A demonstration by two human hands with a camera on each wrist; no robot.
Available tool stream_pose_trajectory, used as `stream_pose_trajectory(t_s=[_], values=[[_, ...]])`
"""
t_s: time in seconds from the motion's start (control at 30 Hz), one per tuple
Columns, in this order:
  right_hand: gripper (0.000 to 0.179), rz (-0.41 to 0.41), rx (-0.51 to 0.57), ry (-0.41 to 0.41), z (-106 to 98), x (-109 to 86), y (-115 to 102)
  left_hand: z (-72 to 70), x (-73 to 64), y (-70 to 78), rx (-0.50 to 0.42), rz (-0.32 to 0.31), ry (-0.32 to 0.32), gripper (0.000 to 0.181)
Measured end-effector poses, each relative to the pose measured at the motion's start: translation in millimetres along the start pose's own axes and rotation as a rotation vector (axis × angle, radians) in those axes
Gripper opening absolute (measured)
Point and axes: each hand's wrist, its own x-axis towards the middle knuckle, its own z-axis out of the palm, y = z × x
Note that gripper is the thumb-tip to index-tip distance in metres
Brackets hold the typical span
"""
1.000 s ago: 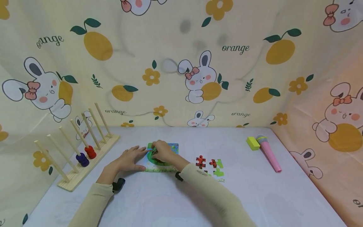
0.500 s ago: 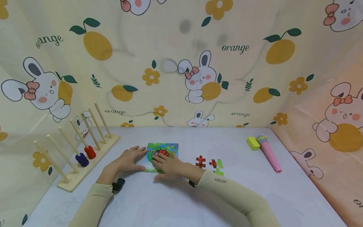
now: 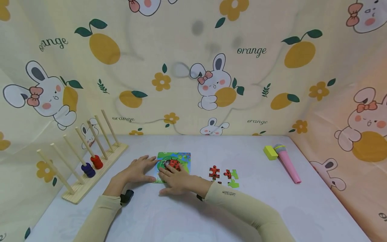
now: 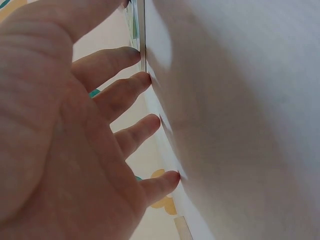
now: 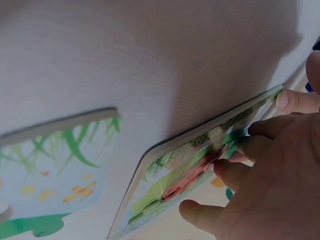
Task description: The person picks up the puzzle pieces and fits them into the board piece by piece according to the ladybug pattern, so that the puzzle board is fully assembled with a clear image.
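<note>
A jigsaw puzzle board (image 3: 185, 158) with a ladybug picture lies on the white table in the head view. My left hand (image 3: 136, 170) rests at its left edge, fingers spread; in the left wrist view the fingertips (image 4: 131, 52) of that hand meet the board's edge and the tabletop. Over the lower middle of the puzzle lies my right hand (image 3: 176, 181), its fingers extended and partly covering the picture. Loose jigsaw pieces (image 3: 214, 172) sit right of the board, some hidden behind the right forearm. One grass-patterned piece (image 5: 55, 170) shows in the right wrist view.
On the left stands a wooden peg rack (image 3: 74, 196) bearing purple rings (image 3: 88, 170) and red rings (image 3: 96, 162). A yellow block (image 3: 270, 152) and a pink toy microphone (image 3: 288, 164) lie at the right. Patterned cloth (image 3: 181, 43) hangs behind the table.
My right hand has drawn back from the ladybug's head toward the near side, its bent fingers now straightened. More of the ladybug shows. The left hand stays where it was.
</note>
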Motion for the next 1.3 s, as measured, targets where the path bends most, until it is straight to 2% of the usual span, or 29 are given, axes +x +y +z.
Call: stream_pose_trajectory(t_s=[0.5,0.8,1.0,1.3], values=[[0.078,-0.012,0.034,0.003,-1.6,4.0,1.2,-2.0,-1.6,0.3,-0.004,-0.001,-0.001,0.088],[0.072,-0.042,0.134,0.035,-0.9,4.6,12.4,-0.7,-1.6,-0.5,-0.001,0.010,0.000,0.087],[0.060,-0.019,0.223,0.158,-3.6,-21.1,47.6,0.3,0.1,3.6,-0.003,-0.007,-0.013,0.087],[0.048,0.207,0.309,0.257,4.5,-86.7,123.0,-0.7,-0.4,4.0,0.008,-0.034,-0.020,0.089]])
